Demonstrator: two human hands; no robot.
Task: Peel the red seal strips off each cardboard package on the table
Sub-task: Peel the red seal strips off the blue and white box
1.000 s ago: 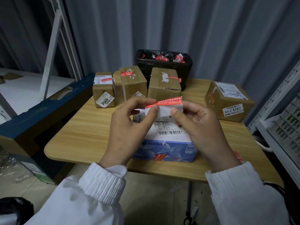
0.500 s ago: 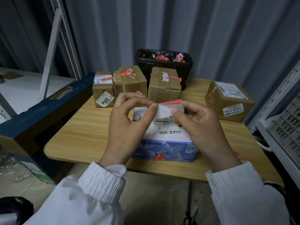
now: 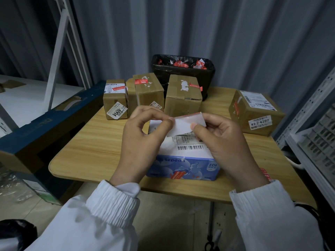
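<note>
The red seal strip (image 3: 186, 124) is pinched at both ends and held just above the blue-and-white package (image 3: 183, 165), which is set at the near edge of the desk (image 3: 87, 142). Its white backing is turned toward the camera, and only a thin red edge is seen along the top. The strip's left end is gripped between thumb and forefinger of the left hand (image 3: 143, 142), and its right end is gripped the same way by the right hand (image 3: 223, 142). Whether the lower edge is still stuck to the package's label cannot be told.

The peel on this package is judged to be nearly finished. A clean lift away is called for next, then disposal, probably in the black-lined bin (image 3: 183, 69) at the far side, where red scraps are already heaped.

That bin is partly fenced off by three cardboard boxes (image 3: 183, 98), so it would have to be reached over them. A fourth box (image 3: 253, 113) is placed to the right. Red strips are still seen on all four, so much of the task is judged to remain.
</note>
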